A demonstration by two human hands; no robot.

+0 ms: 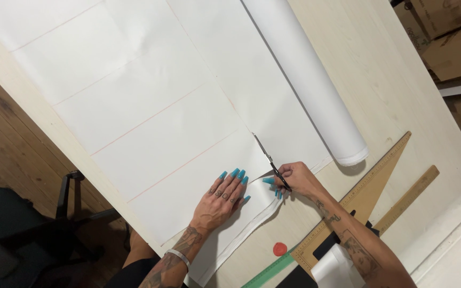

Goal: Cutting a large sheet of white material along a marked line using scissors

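Note:
A large white paper sheet [150,106] with faint red ruled lines lies spread over a pale wooden table [401,101]. My left hand [224,196] presses flat on the sheet near its lower edge, fingers spread. My right hand [294,178] grips black-handled scissors [271,162], whose blades point up along a red line, partway into a cut from the sheet's edge. The cut strip of paper hangs toward the table's front edge, between my arms.
A thick roll of white paper [308,74] lies along the sheet's right side. A wooden triangle ruler [366,194] and a straight wooden ruler [407,198] lie by my right forearm. A red round piece [279,249], a green ruler [268,272], cardboard boxes [449,37] and a black chair [12,234] are around.

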